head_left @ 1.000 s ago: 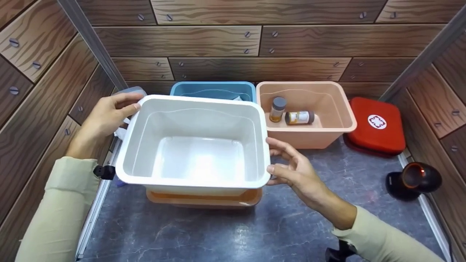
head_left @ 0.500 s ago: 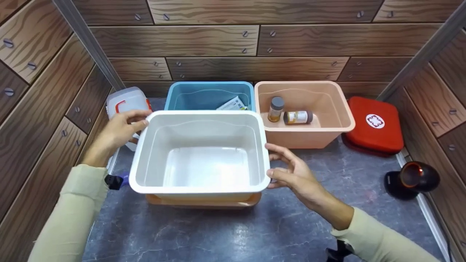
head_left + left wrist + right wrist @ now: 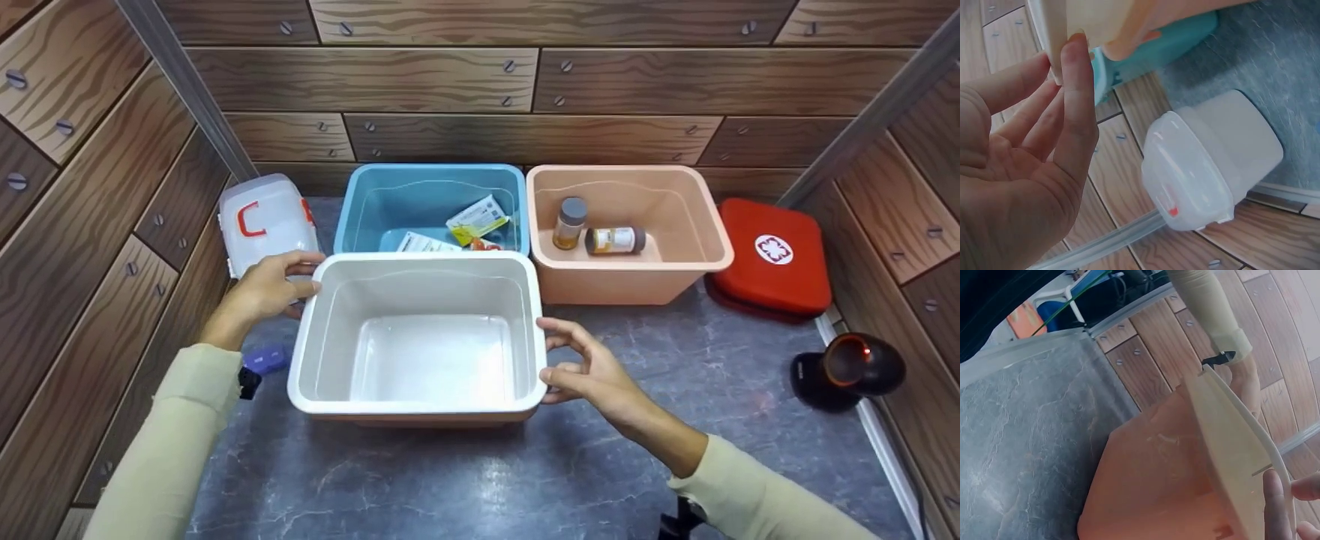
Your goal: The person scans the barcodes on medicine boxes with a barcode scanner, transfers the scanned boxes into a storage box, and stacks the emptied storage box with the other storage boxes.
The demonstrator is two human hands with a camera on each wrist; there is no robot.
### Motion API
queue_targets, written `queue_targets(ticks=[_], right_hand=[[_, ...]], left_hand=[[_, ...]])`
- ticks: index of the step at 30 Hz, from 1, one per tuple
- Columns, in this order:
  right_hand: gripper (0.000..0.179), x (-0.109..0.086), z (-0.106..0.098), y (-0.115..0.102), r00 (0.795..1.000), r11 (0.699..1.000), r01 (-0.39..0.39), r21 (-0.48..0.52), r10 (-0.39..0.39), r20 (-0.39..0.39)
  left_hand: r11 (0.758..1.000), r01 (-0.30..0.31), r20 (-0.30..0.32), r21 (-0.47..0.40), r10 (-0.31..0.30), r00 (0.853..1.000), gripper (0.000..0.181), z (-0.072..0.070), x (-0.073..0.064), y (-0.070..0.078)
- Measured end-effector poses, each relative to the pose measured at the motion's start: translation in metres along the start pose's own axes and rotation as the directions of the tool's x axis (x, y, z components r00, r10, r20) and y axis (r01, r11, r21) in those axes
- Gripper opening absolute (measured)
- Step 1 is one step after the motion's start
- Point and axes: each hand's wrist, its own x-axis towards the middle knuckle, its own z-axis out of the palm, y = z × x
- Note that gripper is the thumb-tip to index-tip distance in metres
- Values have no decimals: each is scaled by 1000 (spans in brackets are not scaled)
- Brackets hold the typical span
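A white plastic bin [image 3: 417,407] sits low over an orange bin [image 3: 442,422], seemingly nested in it; only a strip of the orange one shows in the head view. More of that orange wall shows in the right wrist view, below the white bin's side [image 3: 1233,439]. My left hand [image 3: 271,289] pinches the white rim at its far left corner, thumb and fingers on either side in the left wrist view. At the right rim, my right hand [image 3: 589,367] holds the edge between thumb and fingers.
Behind stand a blue bin [image 3: 390,196] with several small boxes and a peach bin [image 3: 630,266] with two brown bottles. A lidded white box [image 3: 271,225] and purple item [image 3: 266,360] lie left. Right are a red first-aid case [image 3: 772,262] and black scanner [image 3: 851,373].
Both hands have lowered the white bin toward the orange one, and it has shifted slightly right. The blue bin's contents and the lidded white box have come into sight.
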Motion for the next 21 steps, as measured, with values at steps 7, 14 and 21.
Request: queue_targets(ticks=[7,14,21], right_hand=[[77,1,-2,11,999,999,-37,-5,37,-19],[77,4,-2,14,999,999,-49,-17,49,-6],[69,15,-20,4,999,995,-30,-100,26,-37]], left_hand=[[999,13,-6,51,-13,1000,55,6,2,-1],[998,2,2,59,-3,1000,54,6,2,-4],[978,-7,-42,210,16,999,49,2,7,11]])
